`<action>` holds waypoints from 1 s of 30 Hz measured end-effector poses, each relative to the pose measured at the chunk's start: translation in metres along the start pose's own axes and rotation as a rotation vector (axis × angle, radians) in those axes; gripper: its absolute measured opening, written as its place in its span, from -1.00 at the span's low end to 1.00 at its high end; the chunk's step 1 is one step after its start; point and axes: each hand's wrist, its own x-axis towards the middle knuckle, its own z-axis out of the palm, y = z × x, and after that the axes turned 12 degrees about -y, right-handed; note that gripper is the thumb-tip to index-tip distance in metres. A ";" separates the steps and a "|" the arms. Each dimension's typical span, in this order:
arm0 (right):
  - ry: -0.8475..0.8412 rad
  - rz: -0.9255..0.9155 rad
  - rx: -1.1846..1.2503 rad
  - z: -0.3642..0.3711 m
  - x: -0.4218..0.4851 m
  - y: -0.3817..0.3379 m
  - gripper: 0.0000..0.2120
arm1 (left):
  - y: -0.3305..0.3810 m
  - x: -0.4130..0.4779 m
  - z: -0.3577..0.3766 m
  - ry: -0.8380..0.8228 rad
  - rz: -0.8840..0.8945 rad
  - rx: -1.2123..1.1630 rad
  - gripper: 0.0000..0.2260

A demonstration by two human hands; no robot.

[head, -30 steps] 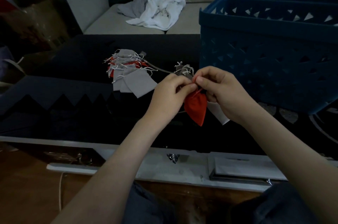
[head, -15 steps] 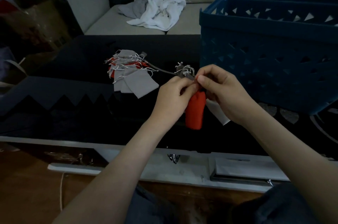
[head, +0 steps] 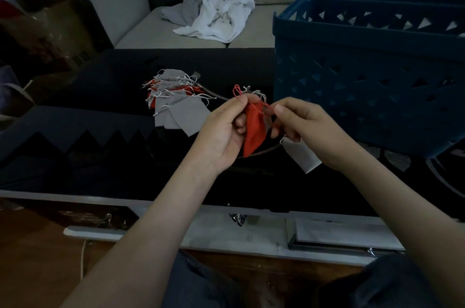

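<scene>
Hands part since half a second ago: they met at the pouch's mouth then, and now the right hand (head: 310, 131) sits off to the right with a gap between the two. Pouch also hangs more tilted than before, tip pointing down and left.

Left hand (head: 225, 131): fingers curled round the neck of the red pouch (head: 254, 131), thumb and forefinger pinching its gathered top. One red loop of the drawstring (head: 236, 90) stands up above that pinch.

Right hand: thumb and forefinger closed on the other end of the drawstring, which runs from the pouch's mouth across to them. Remaining fingers curled under.

Red pouch position: held in the air between both hands, above the black table (head: 100, 156), just left of the blue basket (head: 364, 76) and not touching it.

Pale grey pouch (head: 302, 156) shows below the right hand; cannot tell whether that hand holds it or it lies on the table.

Pile of grey and red pouches (head: 176, 103) lies on the table left of the hands, cords tangled, apart from the held pouch. Behind the table, white and grey cloths (head: 221, 18) are bunched on the sofa (head: 130, 5) seat.
</scene>
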 end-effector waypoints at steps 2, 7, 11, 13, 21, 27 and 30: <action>-0.038 -0.039 -0.023 -0.002 -0.001 -0.002 -0.83 | 0.001 -0.001 -0.001 -0.035 -0.001 0.016 -0.77; -0.097 -0.006 -0.086 -0.002 0.002 0.002 -0.79 | 0.004 -0.002 0.001 -0.057 0.009 -0.101 -0.73; -0.022 0.099 -0.212 -0.003 0.006 0.012 -0.77 | -0.002 -0.002 0.001 -0.013 -0.054 0.077 -0.77; 0.028 0.157 -0.223 -0.004 0.007 0.015 -0.73 | -0.006 -0.003 -0.001 0.001 -0.079 0.350 -0.77; 0.119 0.392 0.409 -0.006 0.007 0.010 -0.66 | -0.012 -0.006 0.001 0.034 -0.096 0.648 -0.83; 0.032 0.334 0.722 -0.005 0.007 0.006 -0.77 | -0.013 -0.005 0.000 0.089 -0.077 0.697 -0.82; 0.020 0.234 0.608 0.000 0.006 0.007 -0.79 | -0.015 -0.004 0.000 0.120 -0.065 0.773 -0.79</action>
